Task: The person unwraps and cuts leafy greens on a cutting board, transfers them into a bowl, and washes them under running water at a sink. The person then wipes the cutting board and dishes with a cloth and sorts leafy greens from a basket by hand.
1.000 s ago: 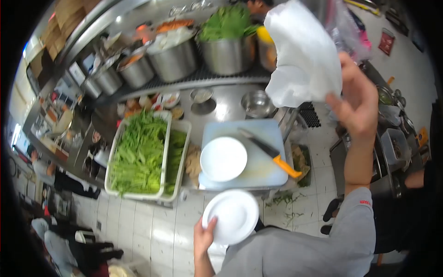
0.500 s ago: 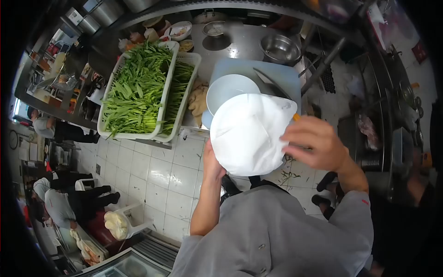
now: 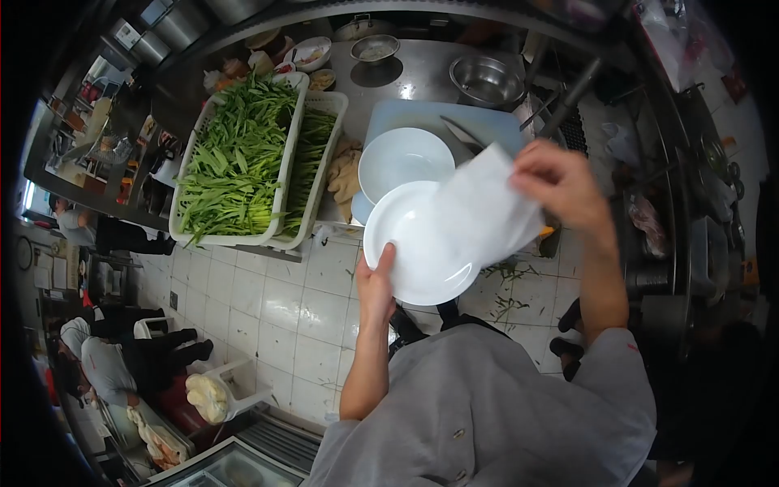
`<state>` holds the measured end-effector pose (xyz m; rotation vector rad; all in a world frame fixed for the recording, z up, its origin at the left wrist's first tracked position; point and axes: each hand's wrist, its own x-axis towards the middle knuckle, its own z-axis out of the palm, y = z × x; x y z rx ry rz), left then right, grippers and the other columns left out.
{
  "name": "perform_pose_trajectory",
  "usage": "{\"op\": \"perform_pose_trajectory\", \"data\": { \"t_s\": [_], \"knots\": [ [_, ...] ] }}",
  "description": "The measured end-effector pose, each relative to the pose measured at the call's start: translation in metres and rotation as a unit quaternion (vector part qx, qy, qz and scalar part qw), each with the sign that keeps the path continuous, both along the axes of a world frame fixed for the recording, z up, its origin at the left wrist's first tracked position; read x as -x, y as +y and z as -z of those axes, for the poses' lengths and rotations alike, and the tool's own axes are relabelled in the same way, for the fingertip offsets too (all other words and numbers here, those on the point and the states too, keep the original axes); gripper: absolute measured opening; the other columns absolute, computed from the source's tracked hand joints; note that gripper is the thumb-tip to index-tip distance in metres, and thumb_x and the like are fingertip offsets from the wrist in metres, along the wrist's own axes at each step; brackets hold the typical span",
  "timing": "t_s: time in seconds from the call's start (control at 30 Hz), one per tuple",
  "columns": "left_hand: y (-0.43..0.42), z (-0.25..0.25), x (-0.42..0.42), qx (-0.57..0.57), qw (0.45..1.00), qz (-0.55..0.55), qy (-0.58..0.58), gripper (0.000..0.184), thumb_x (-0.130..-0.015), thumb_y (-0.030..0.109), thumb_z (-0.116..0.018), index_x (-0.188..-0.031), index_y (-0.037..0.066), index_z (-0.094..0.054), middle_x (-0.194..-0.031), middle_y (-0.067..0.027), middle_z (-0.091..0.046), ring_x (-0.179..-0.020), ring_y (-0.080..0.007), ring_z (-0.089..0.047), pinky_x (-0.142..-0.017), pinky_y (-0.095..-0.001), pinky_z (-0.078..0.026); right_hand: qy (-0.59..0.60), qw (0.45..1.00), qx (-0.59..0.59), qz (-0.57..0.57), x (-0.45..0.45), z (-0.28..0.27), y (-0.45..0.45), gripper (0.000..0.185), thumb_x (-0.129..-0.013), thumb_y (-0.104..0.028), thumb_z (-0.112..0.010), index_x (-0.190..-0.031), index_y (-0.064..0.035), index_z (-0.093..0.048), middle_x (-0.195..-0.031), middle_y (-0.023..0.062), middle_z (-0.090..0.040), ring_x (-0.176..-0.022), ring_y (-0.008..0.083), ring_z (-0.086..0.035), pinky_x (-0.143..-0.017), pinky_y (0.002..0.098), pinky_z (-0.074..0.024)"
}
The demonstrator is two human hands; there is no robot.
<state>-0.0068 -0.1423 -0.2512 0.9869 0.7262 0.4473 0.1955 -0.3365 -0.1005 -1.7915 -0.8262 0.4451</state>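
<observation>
My left hand (image 3: pixel 376 284) grips the left rim of a round white plate (image 3: pixel 414 256), thumb on its upper face. In my right hand (image 3: pixel 560 180), a white paper towel (image 3: pixel 485 207) is pinched by its upper corner. The towel hangs over the plate's right part, its edges slightly blurred. Just beyond the plate, a white bowl (image 3: pixel 406 166) rests on a light blue cutting board (image 3: pixel 495 122). A knife (image 3: pixel 461 131) lies on the board, partly hidden behind the towel.
White baskets of leafy green vegetables (image 3: pixel 235 162) stand left of the board, beside a tan cloth (image 3: pixel 344 170). Metal bowls (image 3: pixel 487 81) sit on the steel counter (image 3: pixel 422 73). Other people (image 3: pixel 109 365) are at the far left. Green scraps litter the tiled floor (image 3: pixel 300 325).
The paper towel covered the plate before. My right hand has lifted it up and to the right, uncovering the plate's left part. My left thumb now shows on the plate's face.
</observation>
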Motion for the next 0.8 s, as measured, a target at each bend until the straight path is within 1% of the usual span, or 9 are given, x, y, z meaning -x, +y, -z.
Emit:
{"op": "perform_pose_trajectory", "data": {
  "t_s": [0.03, 0.13, 0.17, 0.27, 0.4, 0.47, 0.6, 0.7, 0.8],
  "knots": [
    [0.001, 0.001, 0.002, -0.007, 1.0, -0.002, 0.001, 0.037, -0.095, 0.014, -0.058, -0.126, -0.005, -0.053, -0.111, -0.0151, -0.065, -0.097, -0.0195, -0.064, -0.083, -0.0314, -0.052, -0.029, 0.996, -0.063, 0.049, -0.001, -0.015, -0.005, 0.007, -0.08, -0.001, -0.07, -0.087, 0.0009, -0.068, -0.086, 0.0037, -0.062, -0.081, 0.0083, -0.059, -0.072, 0.0229, -0.0471],
    [-0.002, 0.004, 0.005, -0.027, 1.0, -0.007, 0.0, 0.037, -0.095, 0.017, -0.061, -0.124, -0.005, -0.054, -0.11, -0.0137, -0.065, -0.095, -0.0179, -0.064, -0.082, -0.0301, -0.052, -0.277, 0.958, -0.059, 0.044, 0.009, -0.024, 0.015, 0.007, -0.081, -0.007, -0.072, -0.086, -0.0028, -0.069, -0.085, 0.0059, -0.067, -0.075, 0.0161, -0.063, -0.069, 0.0275, -0.0486],
    [-0.002, 0.005, 0.006, -0.036, 0.999, -0.005, 0.002, 0.037, -0.095, 0.017, -0.06, -0.124, -0.005, -0.054, -0.11, -0.0135, -0.065, -0.095, -0.0176, -0.064, -0.082, -0.0299, -0.052, -0.295, 0.954, -0.048, 0.034, 0.011, -0.023, 0.019, 0.009, -0.076, -0.006, -0.075, -0.082, -0.0051, -0.068, -0.085, 0.0065, -0.065, -0.083, 0.0225, -0.062, -0.076, 0.0312, -0.0473],
    [-0.004, -0.003, 0.001, -0.045, 0.999, 0.0, 0.004, 0.037, -0.095, 0.018, -0.06, -0.123, -0.005, -0.055, -0.11, -0.0131, -0.066, -0.095, -0.0168, -0.064, -0.082, -0.0294, -0.051, -0.522, 0.841, 0.006, 0.139, 0.026, -0.037, 0.023, 0.011, -0.073, -0.009, -0.076, -0.081, -0.0078, -0.068, -0.087, 0.0041, -0.064, -0.093, 0.0227, -0.06, -0.086, 0.0348, -0.0432],
    [-0.004, -0.005, -0.006, -0.032, 0.999, -0.008, -0.002, 0.039, -0.098, 0.022, -0.058, -0.124, -0.006, -0.053, -0.112, -0.0143, -0.065, -0.096, -0.0172, -0.064, -0.083, -0.0295, -0.051, -0.504, 0.859, 0.051, -0.07, 0.06, 0.034, 0.042, 0.015, -0.075, -0.015, -0.075, -0.088, -0.01, -0.069, -0.096, 0.0025, -0.063, -0.099, 0.0225, -0.056, -0.091, 0.0429, -0.0376],
    [-0.003, -0.005, -0.008, 0.024, 0.999, -0.021, -0.023, 0.041, -0.099, 0.025, -0.055, -0.125, -0.007, -0.051, -0.114, -0.0154, -0.063, -0.096, -0.0181, -0.064, -0.084, -0.0301, -0.051, -0.45, 0.885, 0.057, -0.103, 0.076, 0.068, 0.045, 0.015, -0.076, -0.016, -0.074, -0.089, -0.01, -0.069, -0.097, 0.0034, -0.062, -0.101, 0.0225, -0.056, -0.091, 0.044, -0.0376],
    [0.004, -0.001, -0.004, 0.09, 0.994, -0.029, -0.057, 0.046, -0.102, 0.03, -0.047, -0.13, -0.007, -0.046, -0.119, -0.0183, -0.061, -0.105, -0.0235, -0.063, -0.084, -0.0348, -0.055, -0.373, 0.914, 0.069, -0.144, 0.092, 0.084, 0.041, 0.018, -0.077, -0.018, -0.075, -0.09, -0.008, -0.068, -0.098, 0.0041, -0.063, -0.101, 0.0234, -0.057, -0.091, 0.0414, -0.0398],
    [0.005, -0.002, -0.001, 0.083, 0.996, -0.028, -0.008, 0.042, -0.097, 0.019, -0.057, -0.128, -0.007, -0.047, -0.118, -0.0176, -0.061, -0.103, -0.0221, -0.063, -0.084, -0.0319, -0.053, -0.352, 0.923, 0.039, -0.152, 0.092, 0.085, 0.042, 0.02, -0.076, -0.016, -0.076, -0.092, -0.0069, -0.069, -0.099, 0.0052, -0.063, -0.101, 0.0242, -0.058, -0.09, 0.0411, -0.042],
    [0.0, -0.007, 0.001, -0.008, 1.0, 0.013, -0.027, 0.049, -0.087, 0.007, -0.068, -0.128, -0.008, -0.045, -0.119, -0.0182, -0.06, -0.104, -0.0243, -0.063, -0.085, -0.0332, -0.054, -0.347, 0.926, 0.006, -0.147, 0.086, 0.089, 0.044, 0.02, -0.075, -0.012, -0.076, -0.092, -0.006, -0.069, -0.098, 0.0061, -0.063, -0.1, 0.0247, -0.058, -0.088, 0.0416, -0.0435]
  ]
}}
